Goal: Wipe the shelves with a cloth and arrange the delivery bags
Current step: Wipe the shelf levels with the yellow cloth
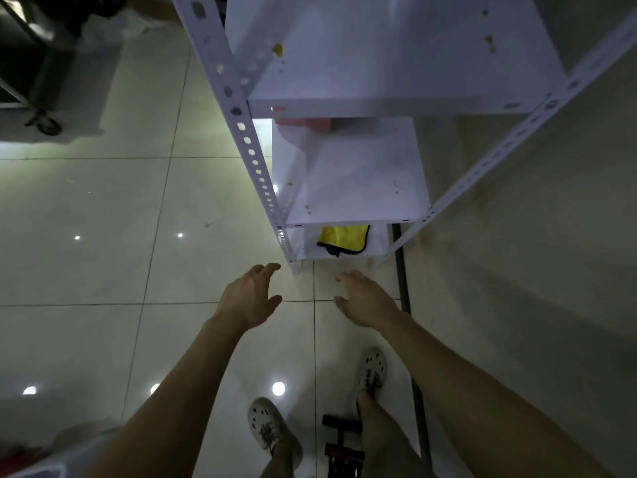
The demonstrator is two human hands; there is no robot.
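Note:
A white metal shelf rack point(379, 98) rises in front of me, seen from above, with yellowish stains on its top and middle shelves. A yellow cloth with black trim point(343, 239) lies on the lowest shelf. A pink object point(303, 124) peeks out from under the top shelf. My left hand point(250, 294) and my right hand point(365, 298) reach down toward the lowest shelf, fingers relaxed and spread, holding nothing. Both hang a little short of the rack's front edge.
Glossy tiled floor point(103, 236) stretches to the left. A wheeled metal cart point(44, 81) stands at far left. A wall point(534, 270) runs along the right with a dark pipe point(401, 270) at its foot. A dark stool-like object point(343, 450) sits by my feet.

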